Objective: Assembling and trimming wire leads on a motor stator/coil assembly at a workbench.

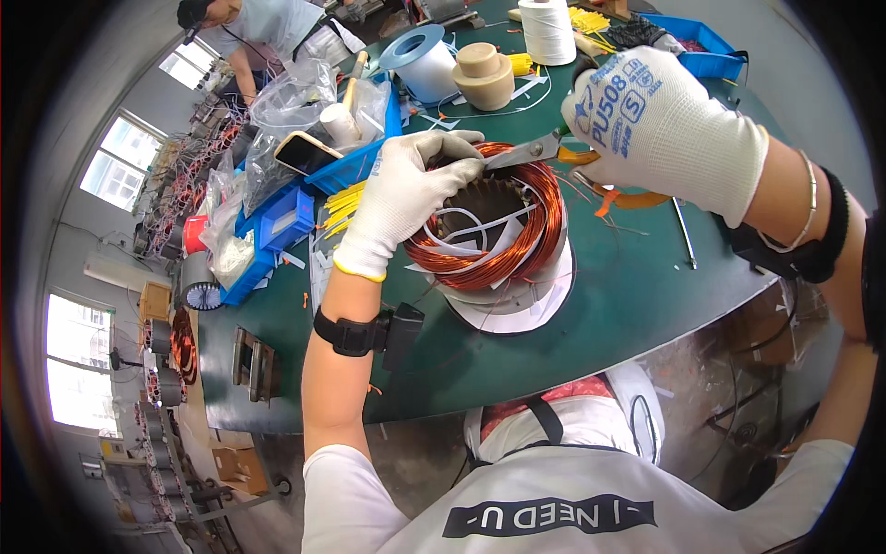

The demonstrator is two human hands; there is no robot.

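A motor stator point(535, 294) stands upright on the green table, its top ringed by coppery wire windings point(546, 242) with white sleeving and strips in the bore. My left hand point(406, 192), in a white glove, is closed in a pinch at the far left edge of the windings; what it pinches is hidden. Gloved likewise, my right hand point(660, 125) grips scissors point(531, 150) by their orange handles. The blades point left across the top of the windings, with their tips beside my left fingertips. Orange wire ties and thin leads trail off the stator's right side.
Blue bins point(260, 263) with plastic bags and a phone point(306, 153) line the left side. Behind the stator are a blue-rimmed spool point(417, 69), a beige stepped block point(484, 76) and a white thread cone point(547, 30). Another person point(258, 32) stands at the far left.
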